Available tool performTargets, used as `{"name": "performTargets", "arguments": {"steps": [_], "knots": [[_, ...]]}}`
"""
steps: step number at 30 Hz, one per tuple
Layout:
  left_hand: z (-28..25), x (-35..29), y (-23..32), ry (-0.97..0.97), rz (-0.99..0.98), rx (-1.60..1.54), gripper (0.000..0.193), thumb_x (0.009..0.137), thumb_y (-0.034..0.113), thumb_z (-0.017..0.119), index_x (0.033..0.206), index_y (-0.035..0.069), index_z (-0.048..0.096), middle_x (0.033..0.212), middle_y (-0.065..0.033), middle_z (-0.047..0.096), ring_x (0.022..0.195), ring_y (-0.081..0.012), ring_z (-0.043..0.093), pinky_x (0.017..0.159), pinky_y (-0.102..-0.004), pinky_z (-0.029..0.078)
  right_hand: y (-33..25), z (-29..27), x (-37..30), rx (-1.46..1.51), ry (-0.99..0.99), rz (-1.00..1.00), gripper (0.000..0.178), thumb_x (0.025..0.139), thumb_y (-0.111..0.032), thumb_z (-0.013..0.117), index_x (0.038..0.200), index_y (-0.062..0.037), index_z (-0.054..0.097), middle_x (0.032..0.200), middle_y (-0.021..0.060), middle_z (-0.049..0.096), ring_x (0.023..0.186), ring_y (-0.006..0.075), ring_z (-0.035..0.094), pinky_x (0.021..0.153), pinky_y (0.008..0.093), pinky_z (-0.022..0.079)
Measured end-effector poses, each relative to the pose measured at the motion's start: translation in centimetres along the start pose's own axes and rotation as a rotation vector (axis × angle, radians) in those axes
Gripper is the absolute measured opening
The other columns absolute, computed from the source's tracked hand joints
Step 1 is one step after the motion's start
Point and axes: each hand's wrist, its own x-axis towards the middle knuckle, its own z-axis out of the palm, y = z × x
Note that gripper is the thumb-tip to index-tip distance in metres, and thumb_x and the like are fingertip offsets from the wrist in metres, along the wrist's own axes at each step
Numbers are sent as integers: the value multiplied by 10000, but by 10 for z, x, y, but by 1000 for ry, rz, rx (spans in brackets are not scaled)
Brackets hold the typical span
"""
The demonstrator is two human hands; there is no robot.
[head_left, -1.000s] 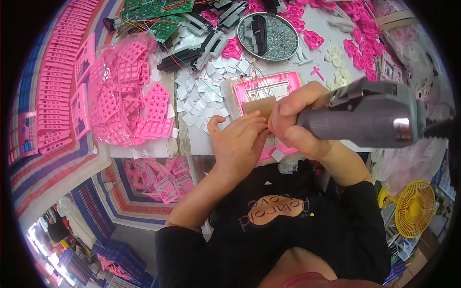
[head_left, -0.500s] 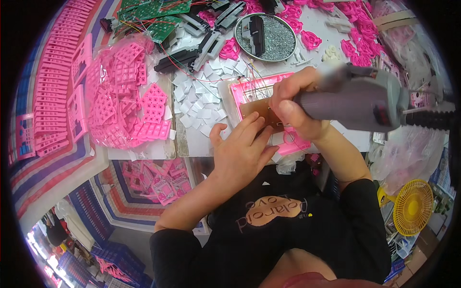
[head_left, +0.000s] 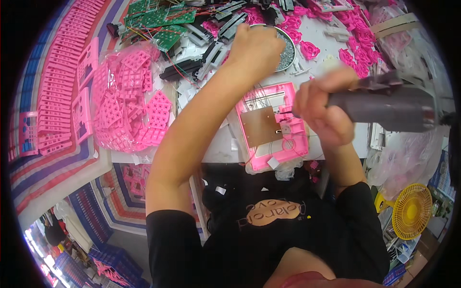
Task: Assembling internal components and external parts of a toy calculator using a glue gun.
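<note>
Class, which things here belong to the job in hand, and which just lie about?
Apparently in use:
grey power tool, in the right grip
brown board
pink casing
dish of metal bits, at the left grip

Likely lying about:
yellow fan
pink ring-shaped pieces
green circuit boards

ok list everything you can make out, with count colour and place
plastic housing: one, pink, centre
circuit board: one, brown, on housing
metal-parts dish: one, silver, upper centre
wired boards: several, green, upper left
plastic modules: several, black-grey, upper centre
bagged keypads: many, pink, left
slotted strips: many, pink, far left
ring-like parts: many, pink, upper right
fan: one, yellow, lower right
electric screwdriver: one, grey, right
left grip: one, bare, over dish
right grip: one, bare, holding screwdriver
</note>
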Motion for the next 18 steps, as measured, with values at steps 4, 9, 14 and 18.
{"name": "performTargets", "arguments": {"steps": [4,9,14,18], "knots": [[33,34,-3,-245,85,251,111,846,226,687,921,175,752,958,-11,699,1033,-217,614,939,-503,389,-23,-12,0,-70,-54,-29,379,916,-140,666,1212,-1,474,633,30,526,496,102,477,476,267,418],[52,35,-9,104,30,217,118,873,263,664,899,176,739,957,-8,701,1003,-218,626,950,-504,385,-23,-13,-6,-70,16,-7,372,905,-138,682,1189,9,492,654,36,537,511,106,497,478,266,431],[54,46,-13,146,18,235,225,893,176,567,1021,149,750,1087,-44,713,1056,-228,627,975,-495,378,-18,-12,-5,-66,26,34,336,902,-95,669,1174,32,515,680,38,546,532,98,511,487,261,437],[52,56,-11,13,-84,252,235,913,202,541,971,149,762,1003,-36,735,1012,-238,663,938,-493,386,-18,-7,-4,-52,23,91,316,899,-55,643,1173,36,515,685,43,544,541,99,513,494,260,434]]}}
